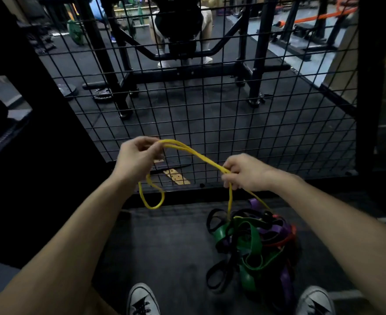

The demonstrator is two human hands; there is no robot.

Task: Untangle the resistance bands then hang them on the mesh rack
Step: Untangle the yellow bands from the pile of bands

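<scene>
A thin yellow resistance band (194, 154) stretches between both hands in front of the black mesh rack (210, 114). My left hand (137, 158) pinches one end, and a yellow loop hangs below its wrist. My right hand (246, 172) grips the band lower down. From there two yellow strands drop into a tangled pile of green, purple, black and red bands (253, 244) on the dark floor, just in front of my right shoe.
My two grey sneakers (143, 300) stand at the bottom edge. Behind the mesh are a black weight-machine frame (187, 71), a person's legs, and a small wooden piece (176, 176) on the floor. A dark post (369, 87) borders the mesh on the right.
</scene>
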